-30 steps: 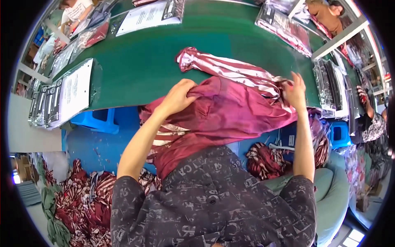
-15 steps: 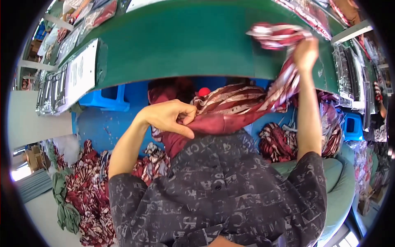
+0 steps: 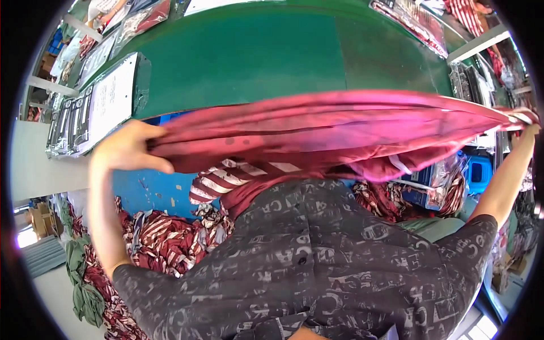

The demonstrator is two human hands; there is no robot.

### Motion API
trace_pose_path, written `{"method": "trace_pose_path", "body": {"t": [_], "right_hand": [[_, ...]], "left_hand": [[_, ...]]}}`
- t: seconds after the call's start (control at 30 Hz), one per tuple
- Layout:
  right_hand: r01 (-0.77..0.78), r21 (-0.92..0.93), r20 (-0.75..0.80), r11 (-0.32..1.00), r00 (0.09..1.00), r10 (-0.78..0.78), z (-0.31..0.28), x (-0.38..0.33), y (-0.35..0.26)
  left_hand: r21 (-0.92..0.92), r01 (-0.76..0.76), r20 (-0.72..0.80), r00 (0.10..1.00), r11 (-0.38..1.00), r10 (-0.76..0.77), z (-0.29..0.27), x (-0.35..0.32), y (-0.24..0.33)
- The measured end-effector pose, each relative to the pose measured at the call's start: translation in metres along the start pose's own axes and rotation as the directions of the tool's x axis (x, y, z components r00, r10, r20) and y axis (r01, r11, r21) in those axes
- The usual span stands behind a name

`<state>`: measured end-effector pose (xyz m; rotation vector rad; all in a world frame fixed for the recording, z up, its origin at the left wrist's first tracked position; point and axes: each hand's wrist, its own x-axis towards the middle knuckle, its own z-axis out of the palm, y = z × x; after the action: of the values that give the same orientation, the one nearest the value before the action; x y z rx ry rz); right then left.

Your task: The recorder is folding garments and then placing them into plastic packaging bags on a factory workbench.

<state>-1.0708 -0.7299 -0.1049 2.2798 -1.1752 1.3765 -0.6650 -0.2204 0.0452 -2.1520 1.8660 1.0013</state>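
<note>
A maroon cloth [image 3: 294,130] with white-striped parts is stretched wide between my two hands, across the near edge of the table. At its left end, the thumb and fingers of my left hand [image 3: 127,150] are pinched round the gathered fabric. My right hand [image 3: 530,130] grips the far right end, with the arm stretched out; its fingers are partly hidden at the picture's rim. One striped part [image 3: 243,175] hangs below the stretched maroon part, in front of my chest. The cloth is somewhat blurred by motion, so what kind of garment or piece it is cannot be told.
A green table [image 3: 243,62] lies ahead. At its left are plastic-wrapped packs with a white sheet [image 3: 110,107]; more wrapped packs [image 3: 411,25] lie at the far right. Heaped striped cloths [image 3: 170,238] are at lower left, and a blue plastic stool [image 3: 479,175] stands at right.
My hands have moved far apart, the left one leftward and the right one out to the right. The cloth, bunched and twisted before, is now pulled out wide with its maroon side showing.
</note>
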Motion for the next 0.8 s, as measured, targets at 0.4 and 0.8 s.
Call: {"method": "trace_pose_path", "body": {"t": [0.4,0.8], "right_hand": [[0.107,0.149,-0.168,0.983,0.982,-0.082,0.003,0.121,-0.058],[0.080,0.013,-0.124,0.997,0.989,-0.078,0.008,0.152,-0.013]], "left_hand": [[0.072,0.807,-0.772,0.417,0.586,-0.479,-0.112,-0.326,-0.288],[-0.748,-0.310,-0.650,0.522,0.587,-0.552,0.004,-0.212,-0.348]]}}
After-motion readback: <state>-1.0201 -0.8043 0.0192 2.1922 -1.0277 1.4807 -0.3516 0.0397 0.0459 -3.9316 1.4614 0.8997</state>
